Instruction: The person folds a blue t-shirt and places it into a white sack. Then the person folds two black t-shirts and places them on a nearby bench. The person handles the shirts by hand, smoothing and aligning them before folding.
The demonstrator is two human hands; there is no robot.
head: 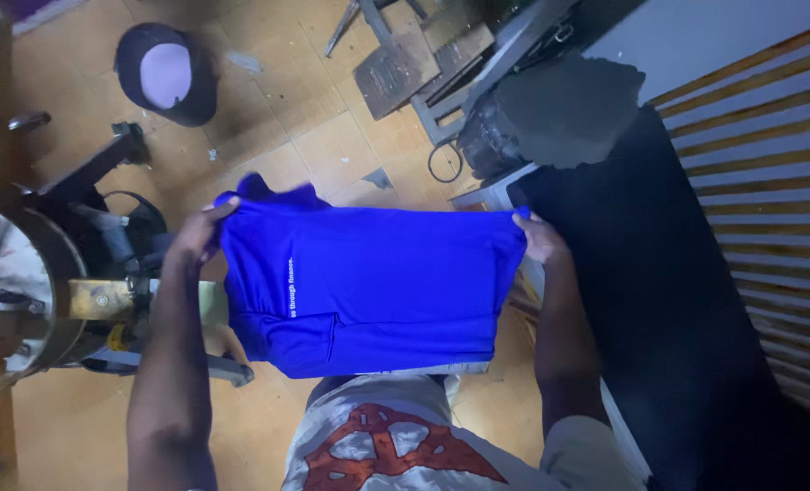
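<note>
I hold a bright blue shirt (pixel 377 282) stretched out in the air in front of me, with a small line of white print near its left part. My left hand (pixel 197 235) grips its upper left corner. My right hand (pixel 539 238) grips its upper right corner. The cloth hangs down between my two forearms to my white top with a red pattern (pixel 396 445).
A black flat surface (pixel 659 300) lies to the right, next to a striped wall. A metal machine (pixel 23 282) stands at the left. On the tiled floor are a dark cap (pixel 168 75), a grey frame (pixel 441 64) and a cable loop (pixel 445 162).
</note>
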